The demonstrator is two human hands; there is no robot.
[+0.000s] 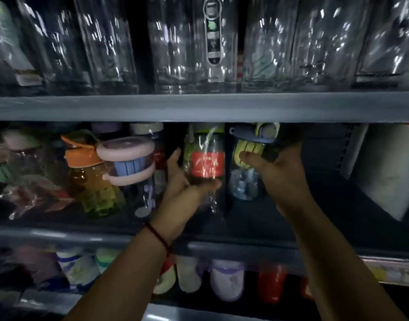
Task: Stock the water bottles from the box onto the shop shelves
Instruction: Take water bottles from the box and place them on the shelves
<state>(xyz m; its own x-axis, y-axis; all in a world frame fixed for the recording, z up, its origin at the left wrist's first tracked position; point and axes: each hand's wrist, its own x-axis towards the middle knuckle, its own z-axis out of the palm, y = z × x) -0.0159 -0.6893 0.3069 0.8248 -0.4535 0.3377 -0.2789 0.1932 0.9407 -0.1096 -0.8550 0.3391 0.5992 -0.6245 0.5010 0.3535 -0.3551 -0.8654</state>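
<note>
The left hand (pixel 182 183) is cupping the red-labelled bottle (pixel 207 163) low on its body, and the right hand (pixel 277 172) is gripping the blue-lidded bottle (pixel 244 181) just under its cap. Both bottles are sitting side by side over the middle shelf (pixel 337 212). They are looking empty, light and stiff. Their glossy wrap is probably making them slippery, so wrapping the fingers around the body is likely serving best.

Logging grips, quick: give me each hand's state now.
Left hand: grips the red-label bottle.
Right hand: grips the blue-lidded bottle.
</note>
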